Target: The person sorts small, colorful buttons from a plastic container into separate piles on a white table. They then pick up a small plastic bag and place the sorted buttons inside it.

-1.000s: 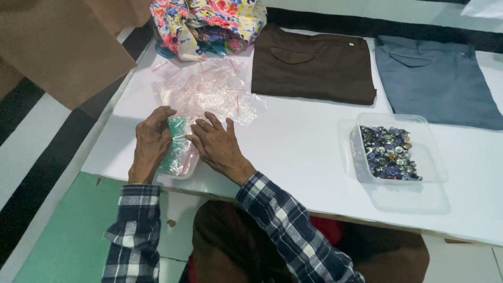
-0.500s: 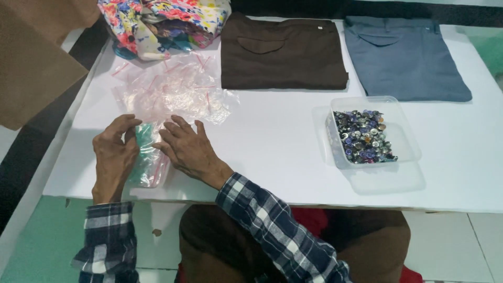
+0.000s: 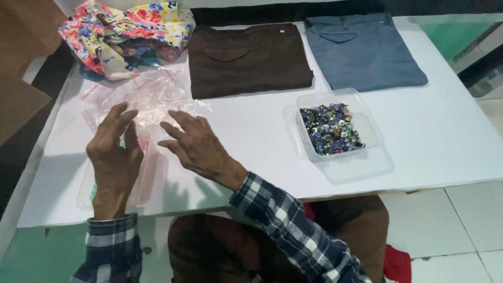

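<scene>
Left hand [image 3: 112,152] is raised off the white table [image 3: 251,141], fingers spread and loosely curled, gripping nothing. Right hand [image 3: 196,147] hovers just beside it, palm down, fingers splayed, also empty. Under and between them lies a clear plastic bag [image 3: 140,175]; more clear bags [image 3: 144,97] sit beyond. Further right, a clear tub of buttons [image 3: 330,128]; behind, brown trousers [image 3: 249,60], grey trousers [image 3: 364,50] and floral cloth [image 3: 123,34].

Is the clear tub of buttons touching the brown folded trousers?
Apart. The head view shows bare white table between the clear tub of buttons and the brown folded trousers.
</scene>
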